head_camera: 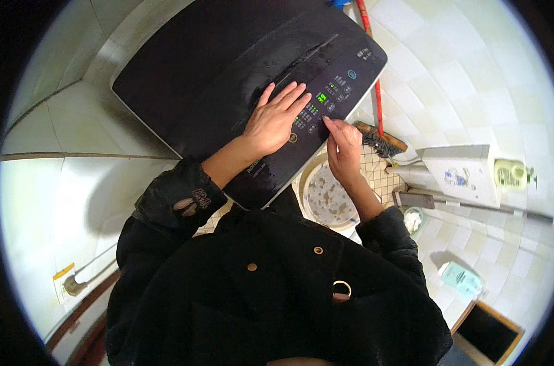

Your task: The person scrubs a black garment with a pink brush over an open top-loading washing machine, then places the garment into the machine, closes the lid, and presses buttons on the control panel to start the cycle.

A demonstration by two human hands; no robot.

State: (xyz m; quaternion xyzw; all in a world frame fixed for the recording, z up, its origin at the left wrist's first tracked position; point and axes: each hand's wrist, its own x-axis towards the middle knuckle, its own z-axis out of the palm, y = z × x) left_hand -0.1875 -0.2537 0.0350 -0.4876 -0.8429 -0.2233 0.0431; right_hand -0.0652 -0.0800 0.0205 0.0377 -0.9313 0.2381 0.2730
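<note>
A top-load washing machine with a dark, glossy lid stands before me, set at a slant in view. Green digits and small lights glow on its touch control panel. My left hand rests palm down on the lid's front part, fingers slightly spread, its fingertips beside the rows of indicators. The index fingertip of my right hand touches the panel just below the lit display; its other fingers are curled and hold nothing visible. Wet streaks mark the lid near the panel.
Below my right forearm stands a round tub of foamy water. A brush with a red handle leans beside the machine. At right are a white cistern, a pale green bottle and a small bin. A plug sits in the left wall's socket.
</note>
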